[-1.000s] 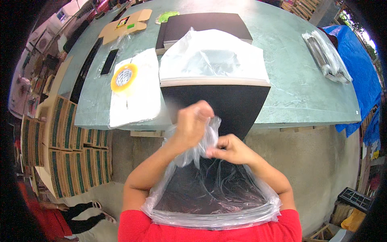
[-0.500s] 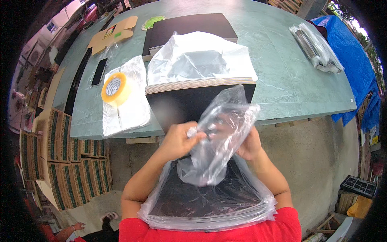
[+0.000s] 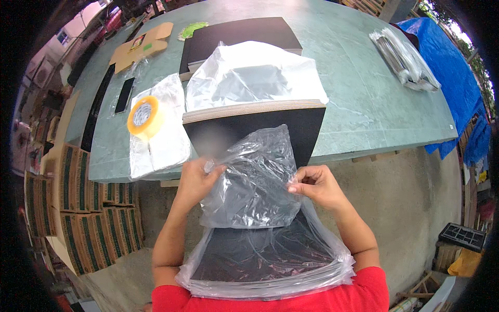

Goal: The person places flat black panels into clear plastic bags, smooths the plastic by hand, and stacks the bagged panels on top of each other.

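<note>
Between my hands a clear plastic bag (image 3: 254, 179) is spread out, its film creased and shiny. My left hand (image 3: 196, 179) pinches its left edge between thumb and fingers. At its right edge my right hand (image 3: 318, 186) pinches the film with thumb and forefinger. Below the held bag, a pile of clear plastic bags (image 3: 270, 260) lies against my body, over something dark. Just beyond my hands stands a stack of black boards (image 3: 306, 125) with pale layered edges. White translucent plastic sheeting (image 3: 301, 78) rests on top of that stack.
A yellow tape roll (image 3: 143, 117) sits on white plastic sleeves (image 3: 169, 151), beside a black phone (image 3: 124, 95). Further back are a dark board stack (image 3: 244, 34) and flattened cardboard (image 3: 122, 54). Plastic packets (image 3: 405, 60) lie right on the green table (image 3: 374, 119). Cartons (image 3: 101, 234) stand at left.
The clear bag, bunched and tilted before, is now spread flatter between my hands. My left hand has moved left, and my right hand now shows at the bag's edge.
</note>
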### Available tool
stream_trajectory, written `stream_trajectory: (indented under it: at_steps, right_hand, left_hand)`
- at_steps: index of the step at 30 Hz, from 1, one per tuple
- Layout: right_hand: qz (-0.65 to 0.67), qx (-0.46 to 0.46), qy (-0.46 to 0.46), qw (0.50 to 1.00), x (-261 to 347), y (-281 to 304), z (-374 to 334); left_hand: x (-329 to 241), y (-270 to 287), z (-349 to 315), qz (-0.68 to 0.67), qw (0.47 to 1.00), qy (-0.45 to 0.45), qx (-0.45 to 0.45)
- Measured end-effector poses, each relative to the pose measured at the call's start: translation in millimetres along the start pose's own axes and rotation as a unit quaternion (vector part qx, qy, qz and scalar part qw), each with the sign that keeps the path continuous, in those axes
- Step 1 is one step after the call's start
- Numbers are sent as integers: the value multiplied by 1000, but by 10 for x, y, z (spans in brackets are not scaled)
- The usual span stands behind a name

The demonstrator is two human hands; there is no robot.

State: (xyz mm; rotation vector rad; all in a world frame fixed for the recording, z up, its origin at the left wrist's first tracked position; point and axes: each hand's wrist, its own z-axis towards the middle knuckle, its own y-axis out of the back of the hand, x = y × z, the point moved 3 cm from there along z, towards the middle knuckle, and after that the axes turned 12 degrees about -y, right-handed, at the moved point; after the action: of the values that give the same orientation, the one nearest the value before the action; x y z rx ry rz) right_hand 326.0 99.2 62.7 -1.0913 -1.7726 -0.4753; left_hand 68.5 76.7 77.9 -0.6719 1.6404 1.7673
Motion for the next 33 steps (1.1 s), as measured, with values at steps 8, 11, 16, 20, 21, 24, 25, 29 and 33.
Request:
stream_trajectory:
  at_steps: [8,11,16,20,21,24,25,29,33]
  right_hand:
    - [45,11,9,999,156,-93,15]
    - [85,46,6,995,51,-242,98]
    - [364,202,34,908,64,-151,86]
    - [190,63,37,979,53,27,-10]
    - [96,31,33,994,72,-15,6]
    - [-2,60,223,973,567,-351,-170]
    - [8,39,321,946,681,-322,-243]
    - [-238,-31,378,894,867,-347,-169]
    - [-9,9,11,1000,607,-127,62]
  left_hand:
    - [-398,210,-83,-66,994,-49,-73]
    - [-740,-188,-81,-209,970,-83,87]
    - [-182,-57,-72,-216,976,-15,-2]
    - [6,797,-77,59,933,-29,-353]
    - [-375,708,-91,-31,939,-128,-319]
    - [-1154,-2,-133,-12,929,-371,-6]
    - [-1012,-362,-164,3,943,-247,222]
    - [-869,-236,-83,-248,937,-227,96]
    - [-581,-220,11,-223,956,-104,160]
